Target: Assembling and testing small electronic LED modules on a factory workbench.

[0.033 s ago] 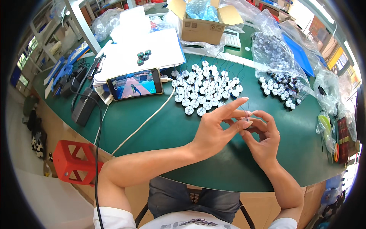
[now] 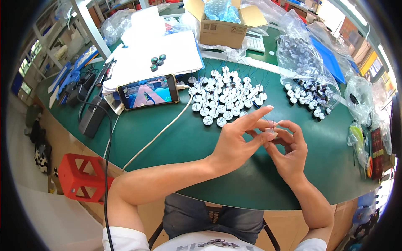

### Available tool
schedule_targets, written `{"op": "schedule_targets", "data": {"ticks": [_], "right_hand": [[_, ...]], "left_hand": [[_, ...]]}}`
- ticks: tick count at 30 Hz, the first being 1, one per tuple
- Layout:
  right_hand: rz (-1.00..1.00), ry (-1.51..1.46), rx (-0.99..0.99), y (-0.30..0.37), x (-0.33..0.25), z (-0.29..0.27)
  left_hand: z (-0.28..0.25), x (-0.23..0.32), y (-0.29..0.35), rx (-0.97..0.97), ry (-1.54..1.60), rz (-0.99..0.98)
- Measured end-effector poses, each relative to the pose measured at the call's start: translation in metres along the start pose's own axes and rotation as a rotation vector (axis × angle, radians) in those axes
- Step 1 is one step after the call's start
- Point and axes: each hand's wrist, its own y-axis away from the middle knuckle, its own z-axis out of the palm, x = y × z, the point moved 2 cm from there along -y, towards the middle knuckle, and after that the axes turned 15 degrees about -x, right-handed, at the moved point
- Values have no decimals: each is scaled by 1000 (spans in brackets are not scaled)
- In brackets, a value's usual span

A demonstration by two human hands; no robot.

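Observation:
Both my hands are raised above the green table point(image 2: 197, 163), their fingertips meeting right of the middle. Between them is a small round wired part point(image 2: 271, 131), mostly covered by the fingers, with thin dark wires standing up from it. The thumb and fingers of my left hand point(image 2: 239, 140) pinch at the wires, with the index finger stretched out. My right hand point(image 2: 289, 151) grips the part from the right with bent fingers. Just beyond them a group of similar round parts point(image 2: 227, 116) stands with white tops up and wires rising.
A phone point(image 2: 148, 92) showing a game leans at the left, its white cable point(image 2: 162, 133) running across the table. Behind it lie white sheets point(image 2: 180, 51) with several small dark-green parts. An open cardboard box point(image 2: 222, 34) stands at the back. A clear bag point(image 2: 302, 58) spills more parts at right.

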Motion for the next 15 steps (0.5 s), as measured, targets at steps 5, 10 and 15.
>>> {"op": "schedule_targets", "data": {"ticks": [5, 10, 15], "right_hand": [[4, 56, -46, -1, 0, -2], [-150, 361, 5, -5, -9, -6], [-196, 373, -26, -3, -10, -3]], "left_hand": [[2, 7, 0, -31, -102, 55], [1, 3, -1, -62, 90, -16], [4, -1, 2, -154, 226, -141]]}}
